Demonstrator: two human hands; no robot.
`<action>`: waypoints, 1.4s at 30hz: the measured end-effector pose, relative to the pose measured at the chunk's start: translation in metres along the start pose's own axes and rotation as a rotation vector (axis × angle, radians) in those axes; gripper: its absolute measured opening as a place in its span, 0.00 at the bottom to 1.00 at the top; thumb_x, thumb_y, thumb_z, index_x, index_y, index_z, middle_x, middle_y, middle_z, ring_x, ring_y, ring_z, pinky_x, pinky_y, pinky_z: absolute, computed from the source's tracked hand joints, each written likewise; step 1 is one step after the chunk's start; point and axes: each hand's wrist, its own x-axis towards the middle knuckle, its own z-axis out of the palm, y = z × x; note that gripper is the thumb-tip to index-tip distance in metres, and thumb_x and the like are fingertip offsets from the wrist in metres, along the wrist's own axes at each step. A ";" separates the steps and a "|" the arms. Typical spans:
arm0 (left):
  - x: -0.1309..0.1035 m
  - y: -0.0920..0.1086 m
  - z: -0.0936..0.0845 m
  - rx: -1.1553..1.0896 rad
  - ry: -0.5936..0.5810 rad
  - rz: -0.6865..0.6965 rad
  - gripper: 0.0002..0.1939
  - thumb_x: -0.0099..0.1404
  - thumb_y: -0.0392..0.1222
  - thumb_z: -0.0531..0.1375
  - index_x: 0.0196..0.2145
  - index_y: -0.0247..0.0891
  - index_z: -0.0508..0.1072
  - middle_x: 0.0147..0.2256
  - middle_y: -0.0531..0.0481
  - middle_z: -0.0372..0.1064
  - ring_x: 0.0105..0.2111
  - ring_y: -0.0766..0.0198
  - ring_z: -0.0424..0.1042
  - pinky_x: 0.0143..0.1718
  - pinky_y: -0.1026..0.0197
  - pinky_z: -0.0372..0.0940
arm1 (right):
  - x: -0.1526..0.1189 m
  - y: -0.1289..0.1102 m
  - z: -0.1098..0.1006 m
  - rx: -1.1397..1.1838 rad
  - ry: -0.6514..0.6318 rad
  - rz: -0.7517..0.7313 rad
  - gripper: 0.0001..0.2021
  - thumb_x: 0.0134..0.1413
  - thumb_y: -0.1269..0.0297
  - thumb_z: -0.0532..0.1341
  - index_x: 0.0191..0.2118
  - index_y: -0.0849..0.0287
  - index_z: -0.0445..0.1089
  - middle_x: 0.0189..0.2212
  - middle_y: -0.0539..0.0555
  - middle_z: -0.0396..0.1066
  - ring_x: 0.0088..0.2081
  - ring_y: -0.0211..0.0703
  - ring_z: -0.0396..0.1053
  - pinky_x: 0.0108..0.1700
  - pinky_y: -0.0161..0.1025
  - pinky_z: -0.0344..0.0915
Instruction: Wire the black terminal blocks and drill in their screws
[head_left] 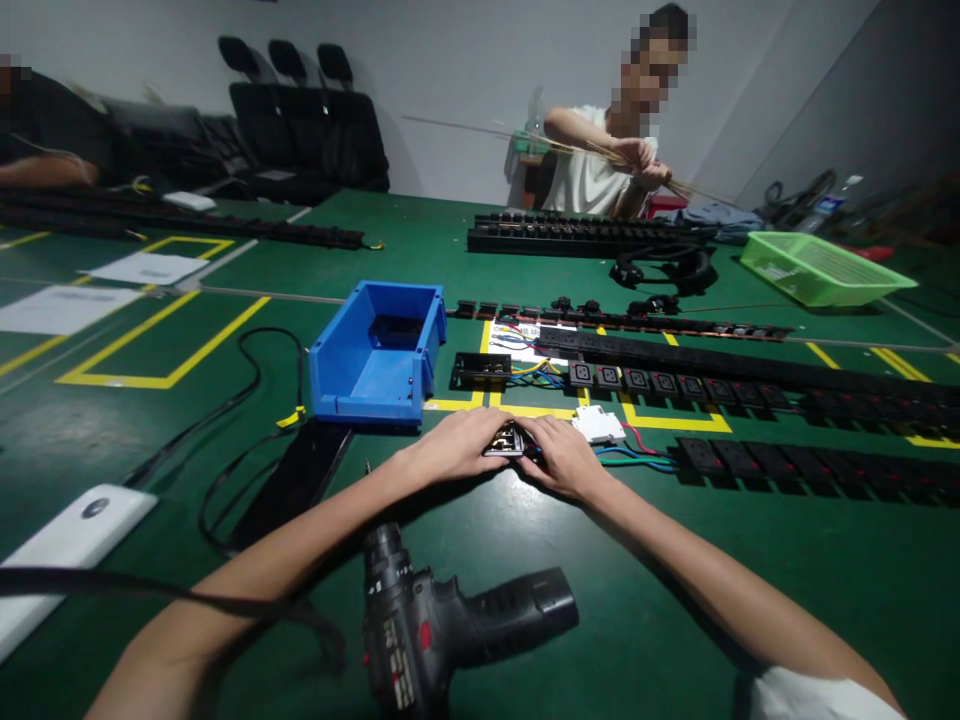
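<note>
Between my two hands is a small black module (504, 440) with metal parts showing on its top. My left hand (457, 440) grips it from the left, and my right hand (559, 455) closes on its right side. Blue, green and red wires run past my right hand to a row of black sockets (757, 460). A white block (598, 424) lies just beyond my right hand. A black power drill (442, 620) rests on the green table (615, 620), nearer to me than my hands.
A blue bin (375, 350) holding a black part stands behind my left hand. Socket strips (660, 382) stretch to the right. A light green basket (821, 268) sits at the back right. A white device (82, 540) and cables lie left. Across the table, a person (604, 165) handles thin rods.
</note>
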 end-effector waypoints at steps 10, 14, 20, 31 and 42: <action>-0.004 -0.005 0.005 -0.039 0.044 0.019 0.26 0.63 0.42 0.60 0.57 0.34 0.61 0.50 0.38 0.68 0.49 0.51 0.69 0.50 0.51 0.65 | 0.002 -0.001 0.000 0.000 -0.010 0.008 0.25 0.61 0.58 0.56 0.61 0.63 0.56 0.49 0.64 0.69 0.47 0.54 0.66 0.49 0.51 0.66; -0.004 -0.002 0.002 -0.073 0.048 0.001 0.23 0.65 0.46 0.59 0.55 0.36 0.63 0.49 0.40 0.69 0.48 0.52 0.70 0.50 0.51 0.65 | 0.001 0.000 0.001 0.008 -0.008 0.005 0.26 0.61 0.59 0.56 0.62 0.63 0.56 0.48 0.63 0.70 0.47 0.54 0.66 0.48 0.50 0.67; -0.003 -0.003 0.001 -0.067 0.019 -0.002 0.25 0.66 0.47 0.60 0.57 0.37 0.63 0.51 0.40 0.69 0.50 0.52 0.70 0.51 0.52 0.65 | -0.001 0.000 0.003 -0.004 0.010 0.016 0.27 0.61 0.58 0.57 0.62 0.63 0.56 0.47 0.63 0.71 0.45 0.53 0.67 0.47 0.49 0.67; -0.004 -0.013 -0.008 -0.017 -0.054 -0.055 0.26 0.63 0.49 0.62 0.54 0.34 0.65 0.48 0.39 0.70 0.49 0.50 0.71 0.48 0.53 0.66 | -0.001 0.019 -0.032 -0.051 -0.073 -0.029 0.11 0.67 0.65 0.51 0.39 0.60 0.71 0.35 0.58 0.72 0.38 0.45 0.67 0.40 0.42 0.63; -0.010 -0.007 -0.013 0.014 -0.074 -0.044 0.24 0.62 0.50 0.62 0.51 0.34 0.66 0.45 0.41 0.69 0.45 0.52 0.70 0.44 0.55 0.65 | -0.013 0.006 -0.024 -0.133 -0.056 -0.017 0.06 0.61 0.69 0.56 0.38 0.60 0.70 0.37 0.58 0.70 0.38 0.45 0.64 0.39 0.41 0.61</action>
